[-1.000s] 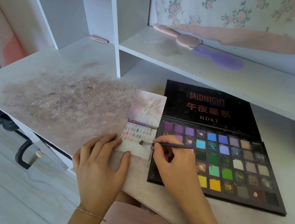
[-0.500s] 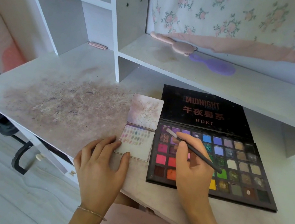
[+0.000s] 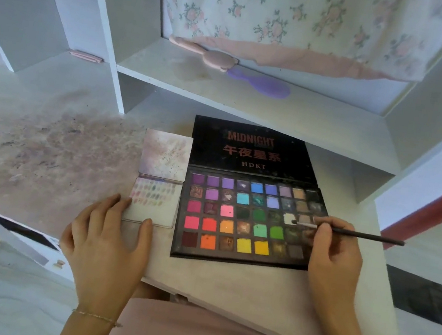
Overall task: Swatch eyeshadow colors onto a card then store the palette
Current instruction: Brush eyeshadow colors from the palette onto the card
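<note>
Soft daylight (edges warped, blurred)

We list 1 black eyeshadow palette lying open and flat with rows of coloured pans, 1 white swatch card touching its left edge, and 1 slim dark brush tip-down on a white pan.

1. The palette has a matt black lid, and some pans look shimmery, others flat and powdery.
2. The card looks like matt paper, dusty with pigment.
3. The desk is a smooth pale board (heavily stained with powder).
4. The curtain is soft floral cloth.
</note>
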Demonstrator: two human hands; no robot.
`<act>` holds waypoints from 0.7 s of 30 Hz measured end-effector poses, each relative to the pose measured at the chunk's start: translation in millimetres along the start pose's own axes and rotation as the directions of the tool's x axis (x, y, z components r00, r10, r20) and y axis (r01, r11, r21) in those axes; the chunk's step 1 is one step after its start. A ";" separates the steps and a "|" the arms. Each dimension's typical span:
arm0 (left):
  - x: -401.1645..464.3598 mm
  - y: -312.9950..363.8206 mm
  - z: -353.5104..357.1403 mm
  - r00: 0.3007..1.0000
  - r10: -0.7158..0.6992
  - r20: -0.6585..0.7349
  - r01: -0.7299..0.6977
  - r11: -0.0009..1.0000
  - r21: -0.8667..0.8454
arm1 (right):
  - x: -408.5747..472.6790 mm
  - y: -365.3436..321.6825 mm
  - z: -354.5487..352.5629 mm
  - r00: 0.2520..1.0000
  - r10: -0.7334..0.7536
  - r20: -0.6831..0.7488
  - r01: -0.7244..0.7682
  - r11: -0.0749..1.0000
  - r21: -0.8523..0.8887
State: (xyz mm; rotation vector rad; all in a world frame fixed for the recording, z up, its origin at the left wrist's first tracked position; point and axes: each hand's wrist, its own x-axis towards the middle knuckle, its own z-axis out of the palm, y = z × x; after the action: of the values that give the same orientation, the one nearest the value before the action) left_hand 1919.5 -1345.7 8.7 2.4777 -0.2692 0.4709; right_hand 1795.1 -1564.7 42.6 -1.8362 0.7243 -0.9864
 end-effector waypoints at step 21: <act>-15.7 -8.9 12.9 0.937 0.275 -0.216 -0.301 0.948 -0.099 | 4.5 10.7 -13.8 0.999 0.032 -0.013 -0.033 0.988 -0.152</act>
State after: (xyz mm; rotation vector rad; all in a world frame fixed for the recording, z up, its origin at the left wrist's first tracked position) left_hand 1911.3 -1344.9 -11.9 2.2496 -0.5674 0.7936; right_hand 1784.7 -1578.8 38.2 -1.9457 0.8540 -0.9420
